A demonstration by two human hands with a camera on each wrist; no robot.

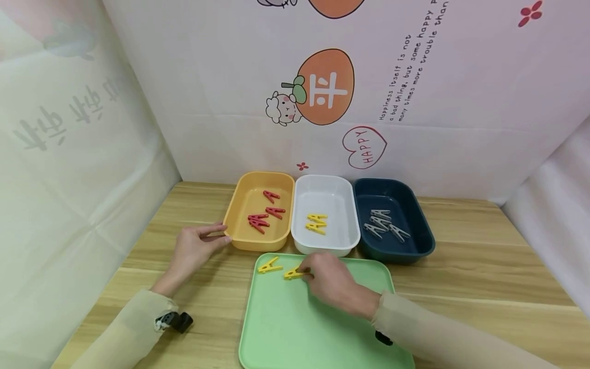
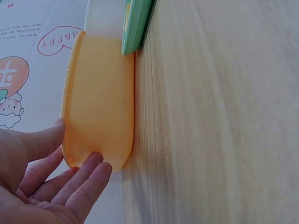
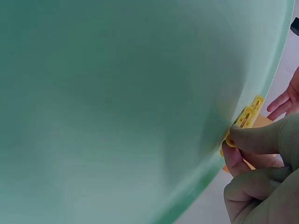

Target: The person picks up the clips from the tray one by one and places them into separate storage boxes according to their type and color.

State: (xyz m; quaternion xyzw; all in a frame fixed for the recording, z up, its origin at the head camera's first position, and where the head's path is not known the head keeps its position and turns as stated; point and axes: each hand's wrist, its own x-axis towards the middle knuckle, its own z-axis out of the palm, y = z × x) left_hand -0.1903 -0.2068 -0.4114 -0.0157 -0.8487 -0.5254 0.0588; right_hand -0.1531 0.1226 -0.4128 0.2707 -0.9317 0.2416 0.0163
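My right hand (image 1: 329, 279) pinches a small yellow clothespin (image 1: 293, 273) between thumb and fingertips, low over the far part of the green tray (image 1: 295, 328). A second yellow clothespin (image 1: 269, 265) lies to its left by the tray's far edge. In the right wrist view, the pinched clothespin (image 3: 245, 118) partly covers the other. My left hand (image 1: 195, 251) holds the orange bin (image 1: 253, 245) at its near left corner. The left wrist view has the thumb at the bin's rim (image 2: 70, 84) and other fingers against its outer wall.
Red clothespins (image 1: 258, 220) lie in the orange bin. Beside it stand a white bin (image 1: 322, 246) with yellow clothespins (image 1: 316, 224) and a dark blue bin (image 1: 415, 246) with grey ones (image 1: 382, 224). A printed cloth (image 1: 230, 102) hangs behind the wooden table (image 1: 484, 266).
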